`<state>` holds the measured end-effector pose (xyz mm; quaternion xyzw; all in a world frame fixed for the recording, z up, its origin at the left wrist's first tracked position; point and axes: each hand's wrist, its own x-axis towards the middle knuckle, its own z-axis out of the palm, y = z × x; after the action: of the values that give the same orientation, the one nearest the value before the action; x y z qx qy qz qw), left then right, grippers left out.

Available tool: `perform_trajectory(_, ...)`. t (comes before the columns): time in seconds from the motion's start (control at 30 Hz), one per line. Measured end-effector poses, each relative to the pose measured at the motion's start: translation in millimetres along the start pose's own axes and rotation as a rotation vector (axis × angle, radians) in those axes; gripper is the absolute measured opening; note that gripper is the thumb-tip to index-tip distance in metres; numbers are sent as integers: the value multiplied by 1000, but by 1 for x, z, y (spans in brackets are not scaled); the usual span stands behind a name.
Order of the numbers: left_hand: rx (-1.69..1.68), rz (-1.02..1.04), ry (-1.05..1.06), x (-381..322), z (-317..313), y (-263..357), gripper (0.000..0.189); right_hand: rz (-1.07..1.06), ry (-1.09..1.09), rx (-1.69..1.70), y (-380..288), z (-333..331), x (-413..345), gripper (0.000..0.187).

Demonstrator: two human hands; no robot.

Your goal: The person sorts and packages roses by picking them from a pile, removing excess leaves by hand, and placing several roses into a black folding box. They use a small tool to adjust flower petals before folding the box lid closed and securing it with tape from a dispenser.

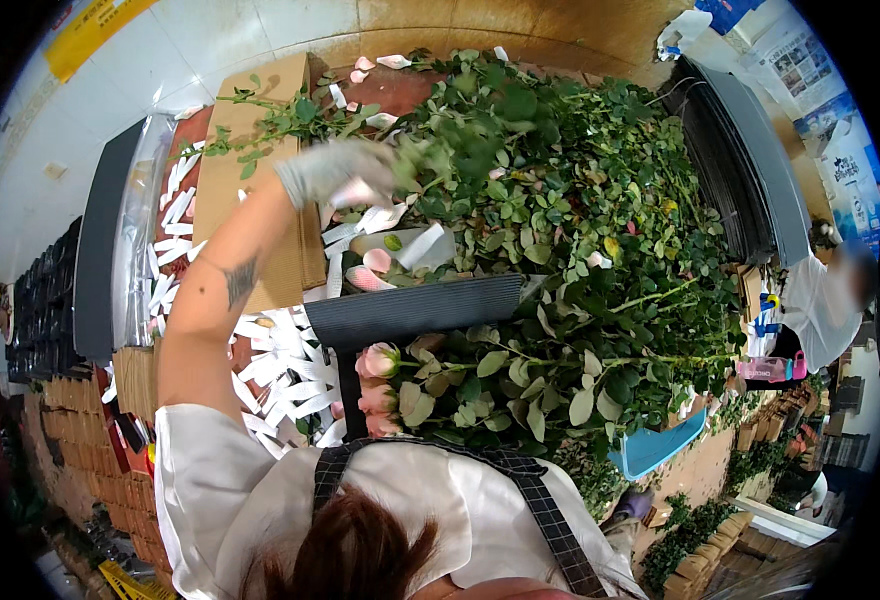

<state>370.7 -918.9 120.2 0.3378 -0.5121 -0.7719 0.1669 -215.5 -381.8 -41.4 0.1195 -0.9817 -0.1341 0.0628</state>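
Note:
My left hand (354,169), in a pale glove and blurred by motion, is over the left edge of a large heap of leafy rose stems (560,180). Blurred green leaves are at its fingertips, and a pinkish-white thing shows just under it; whether the hand holds either is unclear. My right hand is out of view. Nearer my body, several pink roses (378,361) lie with their heads to the left, beside a black ridged strip (417,307). White sleeves (290,390) lie scattered left of them, and loose pink petals (377,260) lie near the strip.
Flattened cardboard (249,202) lies left of the heap, with one leafy stem across it. A stack of dark sheets (747,165) stands at the right. A light-blue tub (665,446) is at lower right, below a pink bottle (770,369). Another person (822,307) is at far right.

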Motion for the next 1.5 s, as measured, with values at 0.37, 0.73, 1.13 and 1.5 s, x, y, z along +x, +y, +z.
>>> perform_trajectory(0.37,1575,-145,447,76,-5,-91,53,-748,954,1093,-181,-288,12,27)
perform_trajectory(0.73,821,137,239,-38,48,107,34,-2018,762,1004,-387,-442,-152,46)
perform_trajectory(1.13,432,260,801,-141,15,34,35,-576,935,837,-444,-541,133,26)
perform_trajectory(1.5,485,1275,749,-146,162,32,82,-2285,505,1492,-340,-511,-152,28)
